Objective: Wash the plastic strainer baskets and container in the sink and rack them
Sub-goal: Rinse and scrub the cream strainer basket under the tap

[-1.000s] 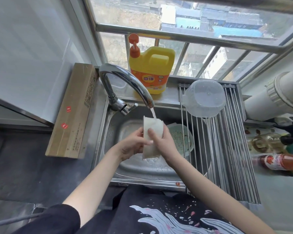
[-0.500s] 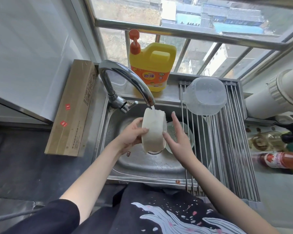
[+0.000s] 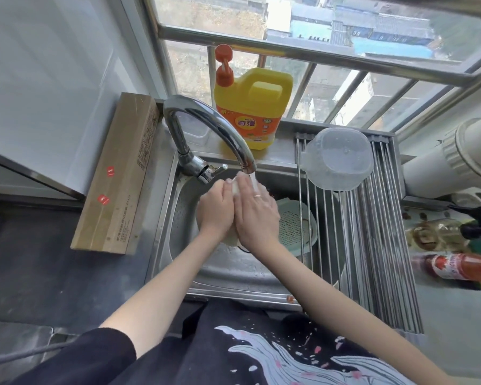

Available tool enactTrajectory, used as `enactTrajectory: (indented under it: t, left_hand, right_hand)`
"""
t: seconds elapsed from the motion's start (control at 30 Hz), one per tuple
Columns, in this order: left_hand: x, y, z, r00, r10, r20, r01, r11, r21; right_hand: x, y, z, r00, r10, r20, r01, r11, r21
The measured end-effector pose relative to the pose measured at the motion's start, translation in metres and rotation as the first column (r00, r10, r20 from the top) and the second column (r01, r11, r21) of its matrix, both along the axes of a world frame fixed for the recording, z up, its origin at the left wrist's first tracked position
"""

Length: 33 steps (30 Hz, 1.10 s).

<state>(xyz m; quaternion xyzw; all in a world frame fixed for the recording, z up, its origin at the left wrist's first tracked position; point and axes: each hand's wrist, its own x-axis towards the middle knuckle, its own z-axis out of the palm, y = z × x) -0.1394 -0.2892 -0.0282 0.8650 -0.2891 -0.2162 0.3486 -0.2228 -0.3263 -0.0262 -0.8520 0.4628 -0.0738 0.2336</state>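
Fingers [image 3: 228,187] of the left hand [image 3: 215,211] curl over the near side of a white basket [image 3: 237,187], and the right hand [image 3: 257,215] lies flat against its other side, fingers together and extended toward 12 o'clock, a ring on one of them. Both hands press the basket between them, so only slivers of it show at the fingertips and below the wrists. Both forearms reach in from 6 o'clock, converging over the middle of the sink [image 3: 184,245].

Water runs from the faucet [image 3: 206,126] spout onto the right hand's fingertips, just above the basket. The faucet arcs in from 10 o'clock, its lever just beside the left hand. At 3 o'clock of the hands a green strainer basket [image 3: 297,226] rests in the sink, partly under the bars of the drying rack [image 3: 383,245], which covers the sink's right side. A clear container [image 3: 339,159] lies upside down on the rack's far end, at 1 o'clock of the hands. The sink's left half is open.

A yellow detergent jug [image 3: 250,107] stands on the ledge at 12 o'clock before a barred window. A long cardboard box [image 3: 117,173] lies on the counter [image 3: 39,259] at 9 o'clock. Bottles lie at 3 o'clock beyond the rack, below a white pipe [image 3: 450,159].
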Motion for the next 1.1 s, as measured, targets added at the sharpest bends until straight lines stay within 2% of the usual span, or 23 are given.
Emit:
enactTrajectory:
  t: [0.07,0.1,0.17,0.23,0.3,0.33,0.4,0.43,0.47,0.5,0.53,0.57,0.6,0.63,0.7,0.8,0.9,1.0,1.03,1.1]
  left_hand:
    - [-0.003,0.004,0.001,0.988,-0.09,0.126,0.083,0.995,0.059]
    - [-0.006,0.006,0.001,0.981,-0.101,0.166,0.092,0.994,0.064]
    - [-0.013,0.012,-0.001,0.98,-0.082,0.181,0.081,0.997,0.013]
    - [-0.017,0.013,-0.003,0.992,-0.024,0.122,0.029,0.999,-0.04]
    - [-0.014,0.014,-0.009,0.996,0.089,-0.017,-0.09,0.994,-0.065]
    - [-0.011,0.014,-0.012,0.987,0.138,-0.084,-0.145,0.986,-0.08]
    - [-0.004,0.018,-0.014,0.973,0.18,-0.144,-0.191,0.979,-0.07]
    - [-0.001,0.019,-0.014,0.967,0.202,-0.154,-0.214,0.974,-0.068]
    - [0.002,0.019,-0.012,0.955,0.236,-0.177,-0.252,0.965,-0.073]
    - [0.004,0.018,-0.01,0.937,0.262,-0.23,-0.288,0.953,-0.09]
    - [0.005,0.017,-0.009,0.911,0.262,-0.318,-0.315,0.941,-0.127]
    - [0.007,0.015,-0.009,0.873,0.223,-0.434,-0.321,0.933,-0.164]
    - [0.009,0.013,-0.008,0.824,0.15,-0.547,-0.295,0.937,-0.189]
    - [0.01,0.013,-0.01,0.778,0.069,-0.625,-0.233,0.955,-0.185]
    - [0.013,0.018,-0.015,0.729,-0.095,-0.678,-0.025,0.986,-0.165]
    - [0.019,0.026,-0.011,0.69,-0.282,-0.667,0.18,0.959,-0.219]
    - [0.029,0.021,-0.005,0.63,-0.347,-0.695,0.205,0.937,-0.282]
    - [0.034,0.018,-0.002,0.54,-0.328,-0.775,0.223,0.944,-0.244]
    - [0.033,0.016,0.001,0.553,-0.311,-0.773,0.25,0.947,-0.203]
    - [0.027,0.01,0.004,0.647,-0.312,-0.696,0.272,0.947,-0.172]
  right_hand:
    - [0.007,-0.018,0.006,0.984,-0.105,-0.145,0.131,0.974,0.184]
    - [0.009,-0.021,0.007,0.972,-0.083,-0.221,0.126,0.974,0.19]
    - [0.005,-0.015,0.001,0.957,-0.066,-0.282,0.083,0.995,0.05]
    - [0.003,-0.004,-0.004,0.973,-0.127,-0.193,0.127,0.992,-0.011]
    - [-0.006,0.011,-0.009,0.996,-0.046,-0.075,0.045,0.999,-0.011]
    - [-0.013,0.017,-0.011,0.999,-0.002,0.035,0.002,1.0,-0.003]
    - [-0.03,0.023,-0.006,0.946,-0.036,0.321,-0.005,0.992,0.127]
    - [-0.039,0.025,-0.003,0.898,-0.147,0.415,0.056,0.973,0.223]
    - [-0.045,0.026,-0.001,0.838,-0.316,0.445,0.154,0.919,0.363]
    - [-0.048,0.025,0.001,0.759,-0.522,0.388,0.247,0.783,0.571]
    - [-0.048,0.024,0.003,0.672,-0.695,0.256,0.271,0.552,0.788]
    - [-0.046,0.022,0.001,0.601,-0.788,0.133,0.203,0.312,0.928]
    - [-0.043,0.02,-0.001,0.564,-0.822,0.079,0.116,0.173,0.978]
    - [-0.04,0.018,-0.001,0.546,-0.834,0.086,0.055,0.138,0.989]
    - [-0.035,0.012,-0.002,0.479,-0.865,0.15,0.042,0.193,0.98]
    - [-0.035,0.009,-0.004,0.436,-0.862,0.259,0.121,0.341,0.932]
    - [-0.045,0.012,-0.008,0.527,-0.761,0.379,0.217,0.551,0.806]
    - [-0.051,0.014,-0.01,0.604,-0.649,0.463,0.194,0.683,0.704]
    - [-0.053,0.014,-0.01,0.647,-0.596,0.475,0.184,0.727,0.661]
    - [-0.055,0.014,-0.009,0.718,-0.515,0.468,0.157,0.774,0.613]
